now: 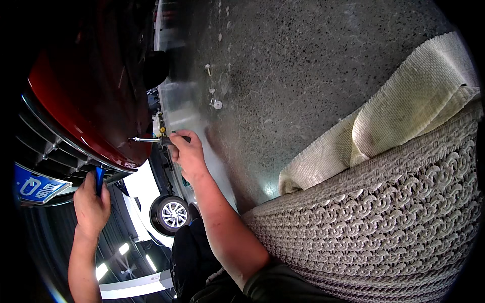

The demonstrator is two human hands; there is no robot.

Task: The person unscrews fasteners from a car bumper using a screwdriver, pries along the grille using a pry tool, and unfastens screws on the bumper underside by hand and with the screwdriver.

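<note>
Two tools gripped, one each: left hand, right hand | speckled floor | white car

White characters — blue licence plate

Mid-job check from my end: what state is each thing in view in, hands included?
Left hand: closed on the blue tool.
Blue tool: held, end by the grille; contact unclear.
Right hand: closed on the metal-shafted tool.
Metal-shafted tool: held, tip toward the red car panel; contact unclear.
Small pale parts: loose on the floor.
Woven cloth: folded over.
Ceiling lights: lit.
</note>
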